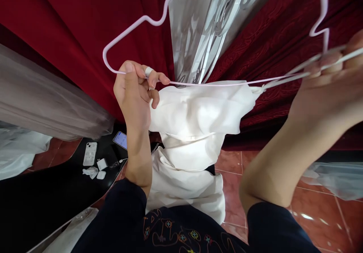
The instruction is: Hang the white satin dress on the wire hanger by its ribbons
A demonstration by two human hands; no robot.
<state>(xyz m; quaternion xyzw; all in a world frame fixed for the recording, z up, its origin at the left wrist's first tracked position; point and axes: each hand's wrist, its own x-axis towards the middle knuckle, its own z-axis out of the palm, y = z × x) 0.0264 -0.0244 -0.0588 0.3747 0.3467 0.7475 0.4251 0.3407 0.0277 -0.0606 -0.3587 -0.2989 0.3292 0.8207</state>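
White dress hangs between a person's raised hands, its top edge along the lower bar of a pale pink hanger and its skirt falling in loose folds toward the wearer of a dark embroidered shirt. The left hand, a white band around one finger, pinches the bar between thumb and fingers near the hanger's corner. The right hand, partly cut off at the frame's edge, grips thin white straps in its curled fingers, beside the hanger's other end; its thumb position cannot be told. Dark red curtains flank a shiny pale drape ahead. At left, a phone in a patterned case, a lit phone and a white charger lie on a black surface above red floor tiles.
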